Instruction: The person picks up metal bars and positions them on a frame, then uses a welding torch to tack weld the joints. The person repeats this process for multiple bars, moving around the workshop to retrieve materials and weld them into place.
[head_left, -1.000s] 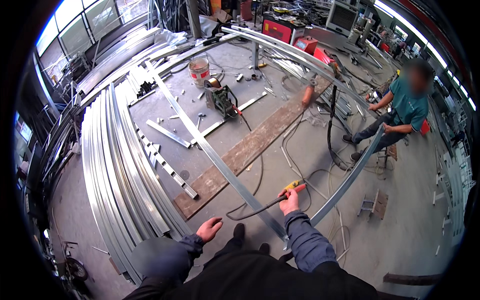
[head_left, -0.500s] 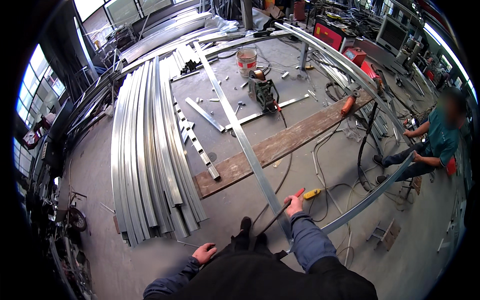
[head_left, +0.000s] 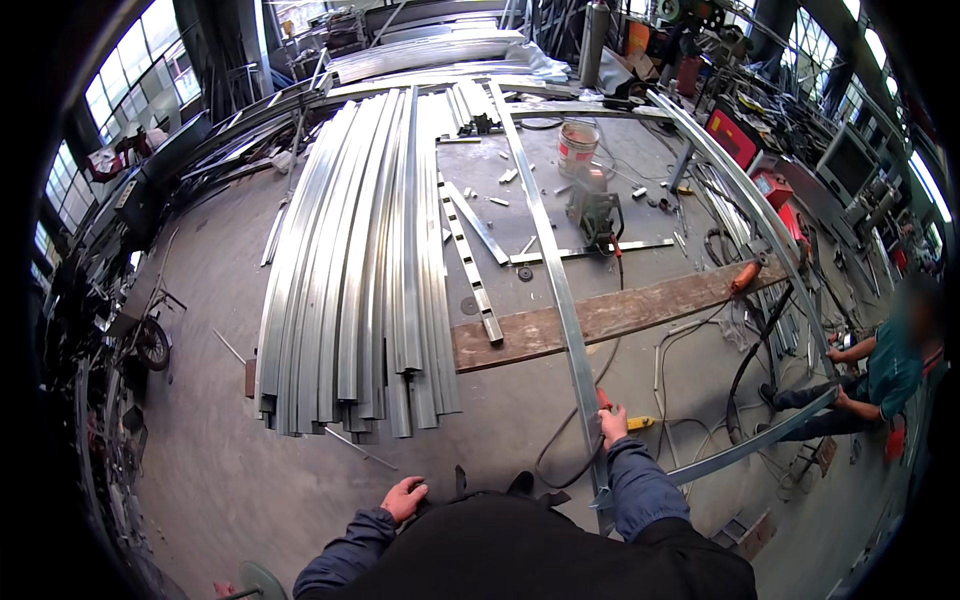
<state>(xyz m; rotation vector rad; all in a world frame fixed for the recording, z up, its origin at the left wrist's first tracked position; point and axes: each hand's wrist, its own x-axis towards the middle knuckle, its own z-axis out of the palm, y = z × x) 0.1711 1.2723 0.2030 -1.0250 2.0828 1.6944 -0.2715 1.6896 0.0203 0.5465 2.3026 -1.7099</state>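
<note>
Two bare hands are at work low down: the right hand (head_left: pixel 613 427) is closed around a slim red-handled tool (head_left: pixel 604 399) that points ahead of it, while the left hand (head_left: pixel 404 498) is half-open, fingers loosely bent and empty. A black flexible cable (head_left: pixel 567 485) loops just left of the right hand, near a long silver metal bar (head_left: pixel 548 250) running away ahead. Just right of that hand lies a yellow oblong device (head_left: pixel 640 424); farther right, a co-worker in teal (head_left: pixel 888 372) has a hand at the far end of a second silver metal bar (head_left: pixel 755 447). Ahead of the left hand spreads a broad stack of shiny silver metal profiles (head_left: pixel 330 280); beyond the right hand lies a worn brown wooden plank (head_left: pixel 630 318)
</note>
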